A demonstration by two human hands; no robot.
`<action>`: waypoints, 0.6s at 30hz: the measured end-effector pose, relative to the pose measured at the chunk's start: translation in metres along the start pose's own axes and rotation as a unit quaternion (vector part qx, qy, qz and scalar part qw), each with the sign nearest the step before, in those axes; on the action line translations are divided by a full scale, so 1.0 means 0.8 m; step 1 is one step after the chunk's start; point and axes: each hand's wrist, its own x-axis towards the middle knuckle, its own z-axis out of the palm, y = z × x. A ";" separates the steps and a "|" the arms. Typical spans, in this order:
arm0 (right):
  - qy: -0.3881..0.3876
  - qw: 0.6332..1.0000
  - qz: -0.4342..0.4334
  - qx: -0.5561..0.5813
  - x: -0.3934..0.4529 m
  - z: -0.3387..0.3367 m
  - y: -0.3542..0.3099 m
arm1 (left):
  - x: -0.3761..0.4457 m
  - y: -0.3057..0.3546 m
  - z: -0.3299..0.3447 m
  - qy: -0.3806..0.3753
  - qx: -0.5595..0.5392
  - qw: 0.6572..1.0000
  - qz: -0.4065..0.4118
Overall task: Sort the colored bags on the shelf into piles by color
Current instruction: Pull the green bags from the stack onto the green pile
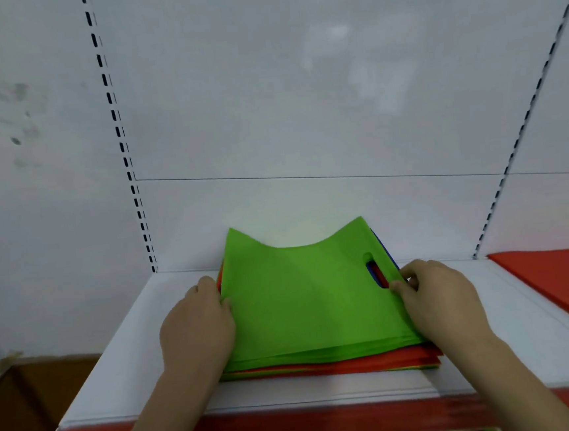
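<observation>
1. A mixed stack of bags [330,366] lies on the white shelf [125,377], near its front edge and between the two slotted uprights; red, green and a little blue show at its edges.
2. The top piece is a green bag [304,299], lying flat with its far edge lifting and sagging in the middle. Its handle hole [374,271] sits at the right side, so the bag's long axis runs left to right, across the person's reach.
3. The left hand [197,321] pinches the green bag's left edge, thumb on top.
4. The right hand [438,296] grips the right edge just beside the handle hole, fingers curled round it.
5. Both hands sit equally close, one at each short end, so the bag could probably be lifted level.
6. A red pile [564,280] lies on the shelf's right part, well apart from the stack; green likely needs its own spot elsewhere.
</observation>
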 end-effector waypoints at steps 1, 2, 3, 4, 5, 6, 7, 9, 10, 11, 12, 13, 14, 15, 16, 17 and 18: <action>0.002 1.000 0.001 0.002 0.001 0.000 0.001 | -0.001 0.002 -0.002 0.007 0.011 1.000 0.007; 0.004 1.000 0.001 0.001 0.001 0.000 0.002 | -0.001 0.004 -0.003 0.016 0.023 1.000 0.011; 0.007 1.000 0.000 0.000 0.001 -0.001 0.003 | -0.002 0.005 -0.006 0.026 0.034 0.999 0.013; 0.013 1.000 -0.001 -0.001 0.002 -0.002 0.005 | -0.003 0.006 -0.008 0.037 0.040 0.998 0.014; 0.019 1.000 -0.002 0.003 0.002 -0.003 0.005 | -0.004 0.006 -0.009 0.044 0.039 0.998 0.019; 0.026 1.000 -0.003 0.013 0.001 -0.005 0.006 | -0.005 0.006 -0.010 0.052 0.032 0.998 0.031; 0.032 0.999 -0.003 0.027 0.000 -0.006 0.006 | -0.006 0.006 -0.011 0.066 0.022 0.997 0.041; 0.058 0.996 -0.006 0.065 -0.003 -0.008 0.005 | -0.007 0.010 -0.018 0.096 -0.010 0.994 0.045; 0.076 0.993 -0.007 0.088 -0.005 -0.010 0.006 | -0.008 0.012 -0.023 0.109 -0.032 0.993 0.038; 0.095 0.989 -0.007 0.113 -0.007 -0.014 0.006 | -0.008 0.015 -0.028 0.119 -0.056 0.991 0.032; 0.112 0.984 -0.010 0.142 -0.010 -0.018 0.005 | -0.008 0.018 -0.032 0.131 -0.083 0.987 0.029; 0.122 0.978 -0.014 0.170 -0.014 -0.021 0.005 | -0.009 0.020 -0.036 0.144 -0.113 0.983 0.030; 0.131 0.972 -0.019 0.196 -0.020 -0.024 0.004 | -0.010 0.024 -0.040 0.153 -0.143 0.977 0.034; 0.144 0.964 -0.021 0.220 -0.027 -0.027 0.003 | -0.012 0.027 -0.042 0.158 -0.171 0.972 0.038; 0.159 0.958 -0.026 0.239 -0.033 -0.028 0.002 | -0.014 0.031 -0.045 0.160 -0.197 0.966 0.041; 0.173 0.952 -0.034 0.250 -0.039 -0.027 0.002 | -0.017 0.032 -0.046 0.161 -0.219 0.962 0.041; 0.187 0.947 -0.044 0.256 -0.044 -0.026 0.002 | -0.020 0.034 -0.046 0.164 -0.237 0.957 0.040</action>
